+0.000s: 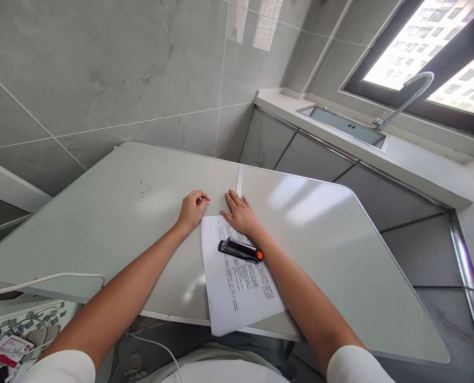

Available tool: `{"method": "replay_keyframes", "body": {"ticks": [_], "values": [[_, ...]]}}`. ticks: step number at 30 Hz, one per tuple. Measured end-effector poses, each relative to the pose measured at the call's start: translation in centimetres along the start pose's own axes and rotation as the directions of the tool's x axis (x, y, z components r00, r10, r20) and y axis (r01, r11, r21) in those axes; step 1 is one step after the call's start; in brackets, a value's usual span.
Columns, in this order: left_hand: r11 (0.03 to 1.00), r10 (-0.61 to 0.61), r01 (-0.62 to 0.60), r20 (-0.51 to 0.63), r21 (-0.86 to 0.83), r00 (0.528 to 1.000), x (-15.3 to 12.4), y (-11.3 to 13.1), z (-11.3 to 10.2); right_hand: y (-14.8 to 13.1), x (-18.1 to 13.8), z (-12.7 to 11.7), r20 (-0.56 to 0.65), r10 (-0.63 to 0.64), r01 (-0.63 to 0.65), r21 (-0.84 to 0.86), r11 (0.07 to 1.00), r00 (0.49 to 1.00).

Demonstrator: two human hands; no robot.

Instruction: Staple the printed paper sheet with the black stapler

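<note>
A black stapler with an orange end lies on a printed sheet of paper, close to my right forearm. The sheet hangs slightly over the table's near edge. My right hand rests flat, fingers spread, across the top of the paper and the table beyond it. Just left of the paper's upper corner, my left hand touches the table with its fingers curled in; whatever they may hold is hidden. Farther left on the tabletop are several tiny dark bits, perhaps loose staples.
The light table has a seam across its middle and stands near a grey tiled wall. A white cable crosses its left edge. To the right is a counter with a sink and a tap. A pink-and-white box sits low at left.
</note>
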State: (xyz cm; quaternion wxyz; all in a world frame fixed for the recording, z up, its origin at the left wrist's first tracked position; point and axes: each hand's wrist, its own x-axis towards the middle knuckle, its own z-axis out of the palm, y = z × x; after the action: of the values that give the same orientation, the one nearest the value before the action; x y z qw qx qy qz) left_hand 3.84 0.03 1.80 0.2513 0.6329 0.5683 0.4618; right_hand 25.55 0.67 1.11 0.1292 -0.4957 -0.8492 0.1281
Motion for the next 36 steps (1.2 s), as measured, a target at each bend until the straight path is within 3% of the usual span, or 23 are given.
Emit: {"method": "replay_keyframes", "body": {"ticks": [7,12,15,17,19,22,25,31,36], "values": [[0.999,0.054,-0.053,-0.099,0.011,0.994,0.7,-0.4,-1.2,-3.3,4.4,2.3,-0.057,0.14,-0.141,-0.018,0.99,0.989],[0.996,0.044,-0.033,-0.136,0.084,0.99,2.0,-2.3,-2.9,-6.1,7.0,3.7,-0.093,0.112,-0.11,0.03,0.993,0.989],[0.975,0.041,-0.019,-0.096,0.219,0.994,2.4,-3.3,-3.9,-7.6,7.7,3.9,-0.152,0.079,-0.071,0.063,0.996,0.985],[0.926,0.08,-0.07,-0.01,0.372,0.997,2.3,-3.5,-4.3,-8.0,7.8,3.5,-0.204,0.079,-0.062,0.089,0.994,0.976],[0.864,0.119,-0.161,0.117,0.477,0.986,2.2,-3.3,-4.3,-7.8,7.5,2.7,-0.246,0.12,-0.095,0.111,0.989,0.962],[0.812,0.156,-0.29,0.29,0.506,0.944,1.9,-3.0,-3.7,-6.4,5.8,1.4,-0.279,0.284,-0.25,0.15,0.957,0.917],[0.774,0.15,-0.349,0.382,0.529,0.912,1.8,-3.1,-2.7,-4.6,2.9,0.8,-0.229,0.42,-0.375,0.215,0.902,0.878],[0.775,0.148,-0.36,0.405,0.519,0.902,1.8,-3.9,-2.0,-4.9,-2.7,1.8,-0.213,0.314,-0.261,0.245,0.934,0.925],[0.806,0.134,-0.339,0.409,0.485,0.903,2.0,-3.6,-2.3,-6.5,-3.6,1.8,-0.213,0.288,-0.215,0.311,0.926,0.934]]}}
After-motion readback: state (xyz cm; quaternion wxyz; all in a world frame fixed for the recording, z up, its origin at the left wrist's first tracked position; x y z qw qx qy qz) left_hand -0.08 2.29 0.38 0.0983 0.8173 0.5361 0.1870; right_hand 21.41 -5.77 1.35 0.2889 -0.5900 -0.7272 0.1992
